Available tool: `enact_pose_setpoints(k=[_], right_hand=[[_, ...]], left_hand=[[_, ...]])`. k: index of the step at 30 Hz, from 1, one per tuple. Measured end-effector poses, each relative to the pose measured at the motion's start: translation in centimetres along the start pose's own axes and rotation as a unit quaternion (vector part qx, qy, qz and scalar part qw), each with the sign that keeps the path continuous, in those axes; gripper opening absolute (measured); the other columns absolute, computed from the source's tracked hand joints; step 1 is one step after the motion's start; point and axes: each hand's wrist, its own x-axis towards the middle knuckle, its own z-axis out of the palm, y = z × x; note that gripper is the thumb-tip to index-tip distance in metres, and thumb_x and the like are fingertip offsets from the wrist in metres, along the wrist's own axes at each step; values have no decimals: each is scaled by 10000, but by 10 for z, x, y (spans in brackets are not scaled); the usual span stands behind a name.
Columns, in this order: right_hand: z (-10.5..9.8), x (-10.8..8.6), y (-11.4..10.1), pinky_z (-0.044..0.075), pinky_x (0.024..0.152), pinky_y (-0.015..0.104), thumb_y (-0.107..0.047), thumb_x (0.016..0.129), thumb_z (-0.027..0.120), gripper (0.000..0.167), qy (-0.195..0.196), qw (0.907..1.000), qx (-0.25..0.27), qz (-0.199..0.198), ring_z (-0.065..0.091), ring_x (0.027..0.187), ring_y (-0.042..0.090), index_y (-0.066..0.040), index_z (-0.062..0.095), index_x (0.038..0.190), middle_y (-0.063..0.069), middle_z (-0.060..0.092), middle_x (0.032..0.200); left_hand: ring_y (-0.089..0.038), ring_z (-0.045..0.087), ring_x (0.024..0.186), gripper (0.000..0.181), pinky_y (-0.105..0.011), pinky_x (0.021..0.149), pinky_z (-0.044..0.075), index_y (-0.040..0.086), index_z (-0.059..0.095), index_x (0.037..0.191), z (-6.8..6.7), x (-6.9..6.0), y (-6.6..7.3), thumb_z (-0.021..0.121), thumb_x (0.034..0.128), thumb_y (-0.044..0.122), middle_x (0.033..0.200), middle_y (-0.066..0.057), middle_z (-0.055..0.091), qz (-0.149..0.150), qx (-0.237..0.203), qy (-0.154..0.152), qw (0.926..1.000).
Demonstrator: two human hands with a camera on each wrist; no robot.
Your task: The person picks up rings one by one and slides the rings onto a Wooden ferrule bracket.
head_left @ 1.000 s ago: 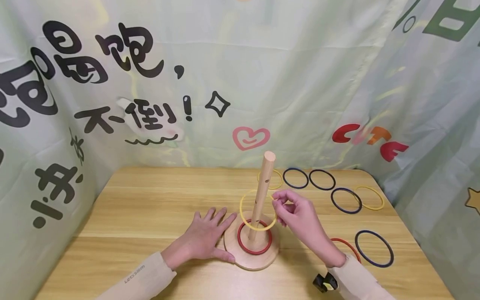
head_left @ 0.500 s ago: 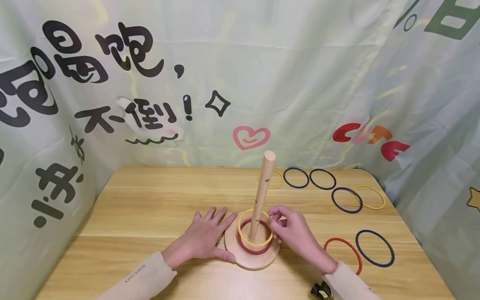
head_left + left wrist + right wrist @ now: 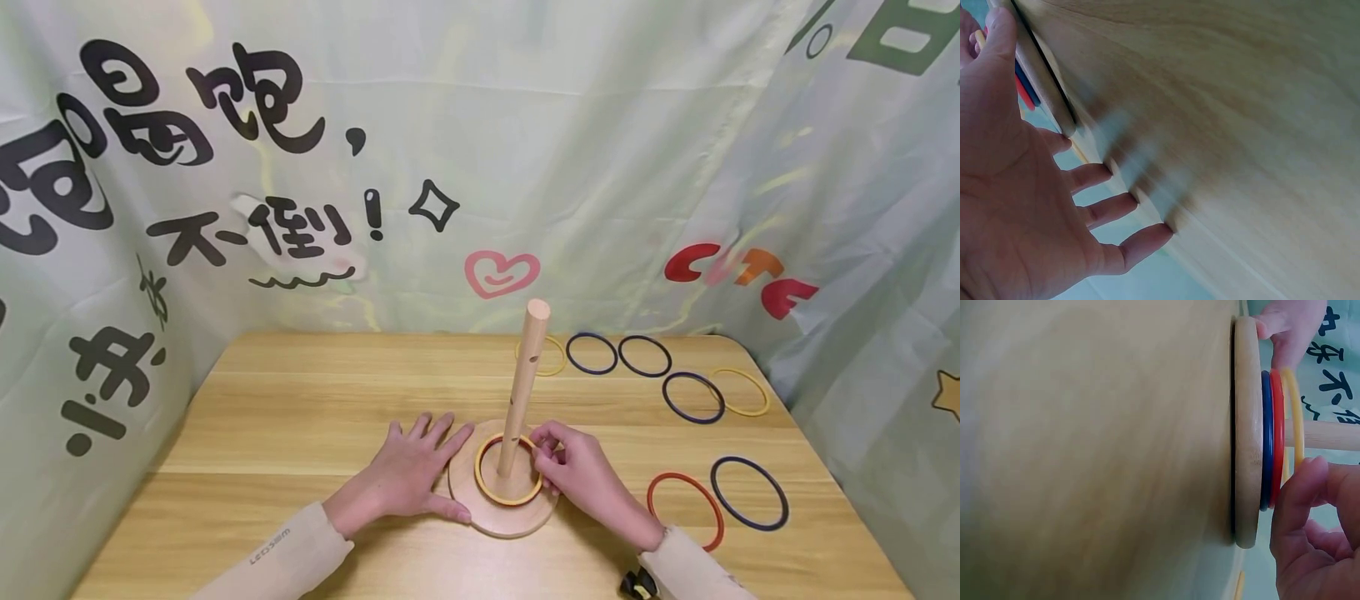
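Peg (image 3: 522,387): blue ring (image 3: 1266,440), red ring (image 3: 1278,440) seated
Right hand (image 3: 581,471): pinches encircling yellow ring (image 3: 1298,419)
Left hand (image 3: 408,475): spread
Remaining: seven rings (image 3: 677,476) nearer surface's (image 3: 300,417) right edge

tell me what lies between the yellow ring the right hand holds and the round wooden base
The right wrist view shows a round red ring, with a dark blue ring beneath it.

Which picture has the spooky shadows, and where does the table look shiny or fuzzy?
Left wrist view: dimmer, with the left hand casting soft, dark shadows on the table; right wrist view: the table's wood grain looks fuzzy and the pole appears sideways; head view: brighter, with a pale shine near the table's front.
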Motion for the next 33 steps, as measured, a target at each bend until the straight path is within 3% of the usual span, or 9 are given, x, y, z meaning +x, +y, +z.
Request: enact_pose_setpoints(k=[14,19,27,33], right_hand=[[-7,-2,-2,522,491,273,66,983,669,187,111,9987,-464,200,621,554,142,0,691,1156,9,616,804],[-22,-11,-6,520,514,270,63,974,691,214,426,9973,-562,223,611,590,136,4,703,1179,16,619,841],[-50,-27,-3,518,659,246,49,948,760,209,1010,9895,-1029,-109,591,759,109,-42,752,1136,-30,646,892],[-69,-46,3,509,636,250,48,933,790,216,1248,9828,-1340,-222,587,742,70,-58,746,1116,-55,642,884]], left_hand=[[-573,457,1430,1238,-795,942,415,133,359,1717,-2,1,2,634,811,930,1671,-254,409,12,14,11,10000],[-575,450,1437,1246,-799,951,410,143,348,1723,-1,0,1,618,807,942,1674,-250,407,0,15,3,10000],[-562,445,1450,1235,-793,961,412,157,350,1727,-6,0,3,657,805,918,1687,-240,396,-123,-24,-160,9998],[-568,440,1448,1234,-813,967,400,158,354,1725,-5,1,3,652,803,922,1684,-244,397,-100,-45,-122,9999]])
